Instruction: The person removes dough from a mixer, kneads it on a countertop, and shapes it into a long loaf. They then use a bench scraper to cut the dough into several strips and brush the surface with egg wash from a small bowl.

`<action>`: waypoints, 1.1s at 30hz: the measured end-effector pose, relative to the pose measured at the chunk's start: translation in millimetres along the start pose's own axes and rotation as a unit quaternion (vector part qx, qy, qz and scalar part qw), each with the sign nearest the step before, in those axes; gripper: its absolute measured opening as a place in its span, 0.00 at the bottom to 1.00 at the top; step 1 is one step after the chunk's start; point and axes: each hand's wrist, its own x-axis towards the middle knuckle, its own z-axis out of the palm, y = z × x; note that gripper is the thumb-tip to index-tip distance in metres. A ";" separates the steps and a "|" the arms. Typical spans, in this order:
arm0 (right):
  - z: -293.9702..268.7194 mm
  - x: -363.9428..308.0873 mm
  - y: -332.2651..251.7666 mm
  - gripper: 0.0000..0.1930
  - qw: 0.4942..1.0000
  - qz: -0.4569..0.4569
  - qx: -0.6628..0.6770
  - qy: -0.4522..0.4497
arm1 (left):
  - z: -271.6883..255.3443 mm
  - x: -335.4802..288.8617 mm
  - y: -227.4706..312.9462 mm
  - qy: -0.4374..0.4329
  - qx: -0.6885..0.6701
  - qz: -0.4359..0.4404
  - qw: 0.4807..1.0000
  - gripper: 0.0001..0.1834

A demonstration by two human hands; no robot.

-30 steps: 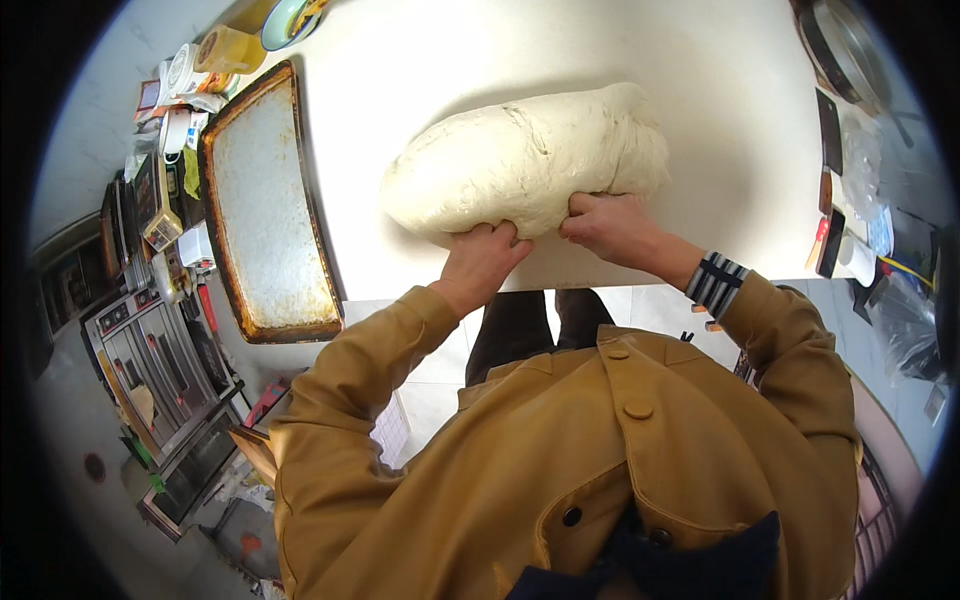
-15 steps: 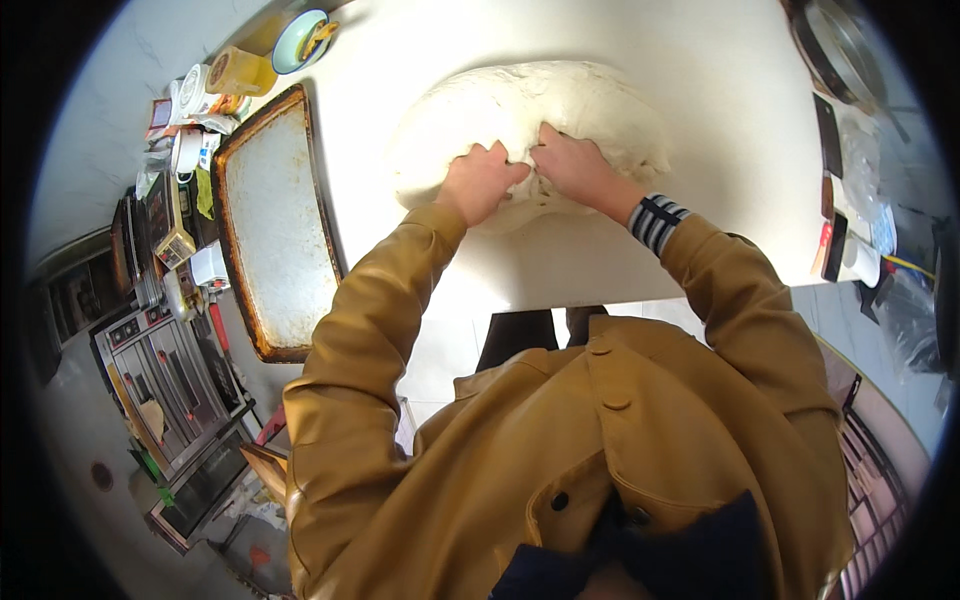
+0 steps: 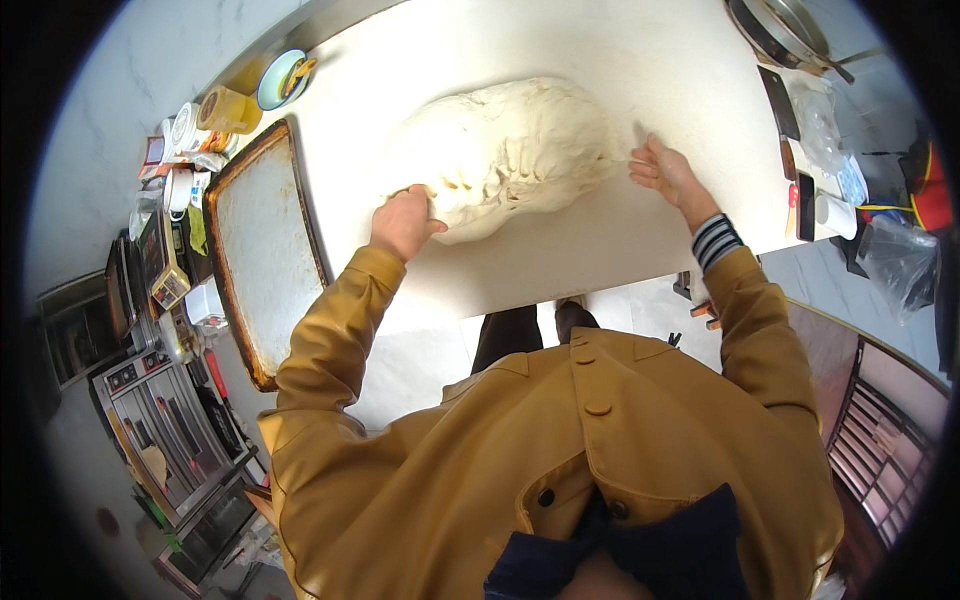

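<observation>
A big pale lump of dough [image 3: 540, 130] lies on the white worktop, with a row of finger dents along its front side. At its left front end, my left hand [image 3: 403, 222] has its fingers curled over the edge and the thumb against the near side. Off the right end of the dough, my right hand [image 3: 665, 172] is in the air with nothing in it, its fingers loosely bent and apart.
A rusty-edged baking tray [image 3: 262, 255] stands at the left by the worktop [image 3: 480, 275]. Behind it are a blue bowl [image 3: 282, 82] and a yellow tub [image 3: 228, 110]. Pans [image 3: 780, 30], a dark cleaver blade [image 3: 778, 103], a phone [image 3: 805, 207] and a white cup [image 3: 835, 215] line the right side.
My hands have moved apart from the dough's middle. The left slid to its left end; the right let go and went right. The dough looks longer and more dented.
</observation>
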 end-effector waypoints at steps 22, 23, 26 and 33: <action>171.0 -16.9 30.1 0.10 0.560 -0.375 -0.719 -0.169 | 45.9 62.2 -30.5 0.016 -0.028 0.088 0.996 0.15; 175.5 -8.5 36.1 0.09 0.553 -0.395 -0.715 -0.165 | 47.1 68.8 -29.7 0.018 -0.028 0.080 0.996 0.15; 185.0 -4.8 48.2 0.09 0.551 -0.406 -0.715 -0.143 | 44.2 74.8 -26.8 0.046 -0.005 0.060 0.997 0.14; 144.9 -47.8 -55.9 0.12 0.557 -0.299 -0.678 -0.375 | -22.6 17.7 -20.4 -0.084 -0.123 0.059 0.987 0.23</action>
